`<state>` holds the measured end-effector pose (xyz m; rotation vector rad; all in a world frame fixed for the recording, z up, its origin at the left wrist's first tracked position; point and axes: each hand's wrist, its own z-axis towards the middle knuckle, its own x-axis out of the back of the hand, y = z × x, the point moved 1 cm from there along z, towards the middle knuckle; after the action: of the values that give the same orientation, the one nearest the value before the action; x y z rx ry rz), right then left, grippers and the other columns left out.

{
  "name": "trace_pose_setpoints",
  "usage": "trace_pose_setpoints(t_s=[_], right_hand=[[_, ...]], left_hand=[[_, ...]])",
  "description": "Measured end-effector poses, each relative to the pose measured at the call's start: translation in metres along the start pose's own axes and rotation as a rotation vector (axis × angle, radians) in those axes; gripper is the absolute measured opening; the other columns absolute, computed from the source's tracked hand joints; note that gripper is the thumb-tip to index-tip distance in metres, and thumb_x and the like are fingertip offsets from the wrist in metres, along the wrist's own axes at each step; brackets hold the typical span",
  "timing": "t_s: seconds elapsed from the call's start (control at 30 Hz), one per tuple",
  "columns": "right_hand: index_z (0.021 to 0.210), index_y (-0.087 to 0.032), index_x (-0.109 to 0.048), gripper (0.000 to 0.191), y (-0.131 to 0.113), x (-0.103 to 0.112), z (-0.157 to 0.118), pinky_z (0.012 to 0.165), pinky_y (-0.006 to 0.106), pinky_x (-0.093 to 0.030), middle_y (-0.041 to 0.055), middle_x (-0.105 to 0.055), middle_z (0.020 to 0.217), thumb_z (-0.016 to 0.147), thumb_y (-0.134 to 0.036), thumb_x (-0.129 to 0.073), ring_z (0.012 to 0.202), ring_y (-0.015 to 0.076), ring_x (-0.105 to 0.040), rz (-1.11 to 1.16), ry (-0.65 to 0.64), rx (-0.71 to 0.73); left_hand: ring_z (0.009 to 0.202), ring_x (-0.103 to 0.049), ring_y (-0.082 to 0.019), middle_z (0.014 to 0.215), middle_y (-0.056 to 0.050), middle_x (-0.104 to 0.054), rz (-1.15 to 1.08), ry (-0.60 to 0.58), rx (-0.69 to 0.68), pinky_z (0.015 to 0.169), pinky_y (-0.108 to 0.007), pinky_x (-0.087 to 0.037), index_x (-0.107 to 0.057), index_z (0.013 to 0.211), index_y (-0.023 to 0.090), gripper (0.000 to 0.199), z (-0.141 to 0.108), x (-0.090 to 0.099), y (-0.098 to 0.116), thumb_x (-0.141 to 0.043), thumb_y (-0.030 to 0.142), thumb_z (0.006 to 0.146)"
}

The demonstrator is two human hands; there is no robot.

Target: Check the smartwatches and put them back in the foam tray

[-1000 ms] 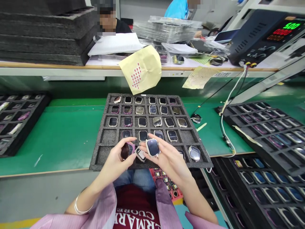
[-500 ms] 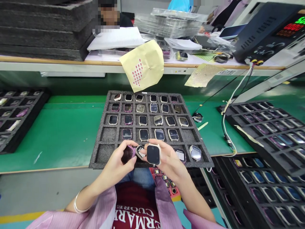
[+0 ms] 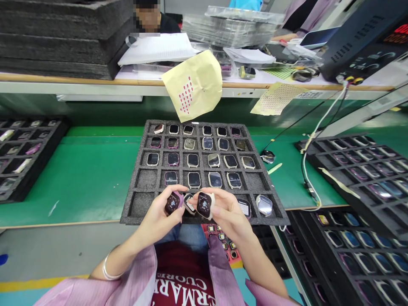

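Observation:
My left hand [image 3: 162,212] is closed round a purple-framed watch [image 3: 174,202] whose screen is lit. Held in my right hand [image 3: 230,214] is a light-framed watch [image 3: 204,205], also with a lit screen. Both hands are over the front edge of a dark foam tray [image 3: 140,205], where rows of square watches sit in compartments. Between the two held watches, another watch [image 3: 190,204] shows at the tray's front row. To the right of my right hand lie a watch with a white label [image 3: 244,207] and a light-framed one [image 3: 264,205].
More foam trays stand at the left [image 3: 38,159] and right [image 3: 366,182]. A yellow sheet [image 3: 194,87] hangs from the shelf [image 3: 105,88] behind. White and dark cables [image 3: 306,170] run down at the right from a power supply [image 3: 360,46]. A person sits beyond the shelf.
Both held watches now show lit displays where their screens were dark. The right-hand watch has turned slightly. The camera view has shifted a little.

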<state>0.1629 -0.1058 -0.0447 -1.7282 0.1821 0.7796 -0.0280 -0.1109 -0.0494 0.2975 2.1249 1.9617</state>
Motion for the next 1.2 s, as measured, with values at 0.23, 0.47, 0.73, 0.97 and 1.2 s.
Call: trace_pose_setpoints(t_s=[0.23,0.47,0.73,0.97,1.2], right_hand=[[0.108,-0.023,-0.07,0.033,-0.0019,-0.0019,-0.0007,0.095,0.046,-0.049,0.0089,-0.073,0.102,0.075,-0.024,-0.077,0.098,0.0277,-0.069,-0.057,0.042,0.011],[0.109,-0.023,-0.07,0.033,-0.0023,-0.0056,-0.001,0.096,0.048,-0.048,0.0096,-0.074,0.101,0.076,-0.023,-0.077,0.098,0.028,-0.069,-0.069,0.018,0.009],[0.111,-0.023,-0.069,0.034,-0.0015,-0.0063,0.001,0.095,0.044,-0.05,0.0092,-0.073,0.103,0.077,-0.021,-0.075,0.1,0.0269,-0.069,-0.063,-0.002,0.013],[0.11,-0.024,-0.069,0.035,-0.001,-0.0059,0.0007,0.094,0.048,-0.05,0.0094,-0.073,0.102,0.077,-0.026,-0.077,0.098,0.0283,-0.069,-0.098,0.057,0.02],[0.11,-0.024,-0.069,0.036,-0.0028,-0.0049,-0.0013,0.096,0.051,-0.048,0.0101,-0.073,0.103,0.075,-0.028,-0.078,0.098,0.0296,-0.069,-0.089,0.018,0.009]], left_hand=[[0.098,-0.061,-0.019,0.103,-0.006,-0.065,-0.017,0.016,-0.052,0.089,-0.029,-0.047,-0.056,0.118,0.018,0.042,0.0012,0.0018,0.0053,-0.056,0.008,0.078],[0.085,-0.059,-0.015,0.093,-0.003,-0.063,0.015,0.037,-0.061,0.077,-0.024,-0.047,-0.057,0.119,0.017,0.043,-0.0009,0.0036,0.0054,-0.056,0.008,0.077],[0.085,-0.058,-0.013,0.093,-0.001,-0.061,-0.021,0.031,-0.047,0.082,-0.024,-0.047,-0.054,0.122,0.02,0.044,0.0007,0.0045,0.0026,-0.058,0.009,0.079],[0.087,-0.057,-0.014,0.088,0.001,-0.058,-0.041,0.039,-0.08,0.086,-0.026,-0.046,-0.053,0.12,0.022,0.039,0.0004,0.007,-0.0006,-0.056,0.011,0.083],[0.083,-0.057,-0.015,0.093,-0.002,-0.062,0.027,0.013,-0.137,0.077,-0.025,-0.047,-0.055,0.117,0.021,0.038,-0.0048,0.0073,0.0061,-0.058,0.009,0.08]])
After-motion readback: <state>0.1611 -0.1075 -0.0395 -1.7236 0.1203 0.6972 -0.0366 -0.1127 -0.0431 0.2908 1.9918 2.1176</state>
